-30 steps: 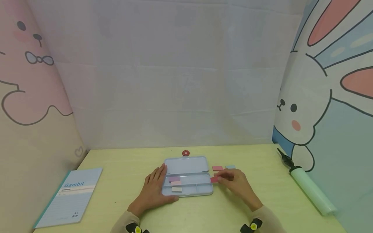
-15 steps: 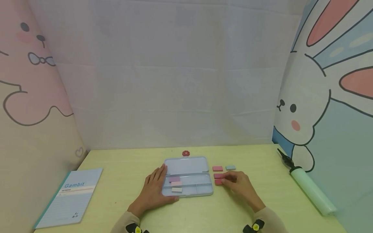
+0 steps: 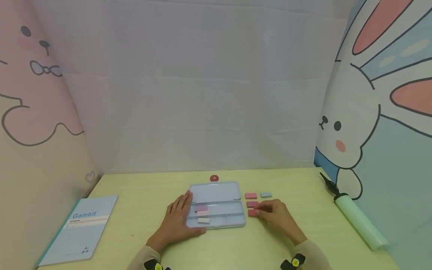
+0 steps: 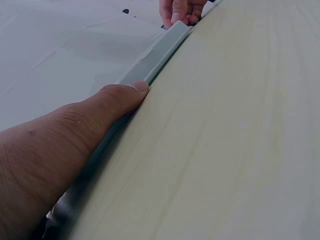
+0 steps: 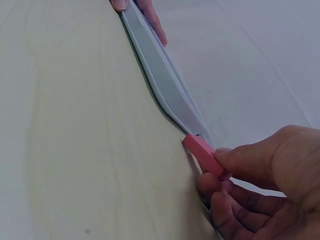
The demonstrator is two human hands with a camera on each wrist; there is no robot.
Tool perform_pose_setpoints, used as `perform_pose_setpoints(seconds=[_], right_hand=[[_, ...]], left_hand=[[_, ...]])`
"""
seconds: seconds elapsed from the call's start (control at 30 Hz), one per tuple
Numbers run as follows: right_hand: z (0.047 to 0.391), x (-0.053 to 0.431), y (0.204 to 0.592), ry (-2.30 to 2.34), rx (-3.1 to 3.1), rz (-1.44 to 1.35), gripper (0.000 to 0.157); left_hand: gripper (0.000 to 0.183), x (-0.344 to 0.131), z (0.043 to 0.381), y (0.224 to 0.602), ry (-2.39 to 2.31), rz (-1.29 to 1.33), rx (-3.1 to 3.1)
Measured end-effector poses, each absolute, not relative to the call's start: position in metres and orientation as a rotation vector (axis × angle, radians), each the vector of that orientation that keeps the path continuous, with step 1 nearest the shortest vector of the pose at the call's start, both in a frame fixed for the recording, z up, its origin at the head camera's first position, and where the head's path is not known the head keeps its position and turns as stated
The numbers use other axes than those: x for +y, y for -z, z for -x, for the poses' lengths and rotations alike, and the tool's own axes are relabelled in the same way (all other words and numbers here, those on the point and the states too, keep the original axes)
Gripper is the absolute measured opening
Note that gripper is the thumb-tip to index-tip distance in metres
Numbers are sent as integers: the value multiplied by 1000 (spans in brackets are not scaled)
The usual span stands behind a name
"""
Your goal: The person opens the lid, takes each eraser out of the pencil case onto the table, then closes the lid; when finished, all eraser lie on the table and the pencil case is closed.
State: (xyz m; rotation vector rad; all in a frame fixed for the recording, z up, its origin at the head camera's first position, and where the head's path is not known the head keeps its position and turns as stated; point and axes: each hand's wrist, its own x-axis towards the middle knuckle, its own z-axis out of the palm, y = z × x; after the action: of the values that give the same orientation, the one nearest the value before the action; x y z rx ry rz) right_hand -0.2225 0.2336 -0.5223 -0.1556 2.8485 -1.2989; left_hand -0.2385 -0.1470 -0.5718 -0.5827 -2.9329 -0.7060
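A pale blue hinged case (image 3: 235, 221) lies open on the table, its lid (image 3: 214, 192) folded back. My left hand (image 3: 177, 221) rests along its left side, fingers straight, with the thumb at the front edge. To the right of the case, my right hand (image 3: 278, 215) pinches a small red block (image 5: 204, 154) between thumb and fingers, close over the tabletop. Just behind it lies a deep pink block (image 3: 252, 204), then another pink block (image 3: 251, 195) with a light blue block (image 3: 266, 195) beside it. Inside the case are a purple block (image 3: 200, 207), a light pink block (image 3: 203, 213) and a white block (image 3: 203, 220).
A Gambit notebook (image 3: 81, 228) lies at the table's left. Along the right side is a light green cylinder with a black nozzle (image 3: 359, 221). A round red chip (image 3: 214, 178) sits behind the case. Patterned panels and a white sheet (image 3: 209, 93) enclose the table.
The right hand has drawn the red block away from the case's right edge and toward the front, uncovering the deep pink block behind it. The left hand stays in place.
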Motion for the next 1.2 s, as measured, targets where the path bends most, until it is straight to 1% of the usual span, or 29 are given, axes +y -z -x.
perform_pose_setpoints(seconds=[0.17, 0.37, 0.97, 1.2], right_hand=[[224, 234, 524, 1269, 2863, 161, 13], [225, 231, 525, 1239, 2938, 94, 5], [222, 224, 521, 1185, 3030, 43, 8], [223, 224, 524, 1209, 3027, 25, 7]], left_hand=[[137, -147, 239, 572, 697, 584, -2930], [137, -146, 239, 573, 704, 578, -2928], [137, -146, 238, 569, 741, 573, -2938], [137, -145, 238, 570, 731, 567, -2946]])
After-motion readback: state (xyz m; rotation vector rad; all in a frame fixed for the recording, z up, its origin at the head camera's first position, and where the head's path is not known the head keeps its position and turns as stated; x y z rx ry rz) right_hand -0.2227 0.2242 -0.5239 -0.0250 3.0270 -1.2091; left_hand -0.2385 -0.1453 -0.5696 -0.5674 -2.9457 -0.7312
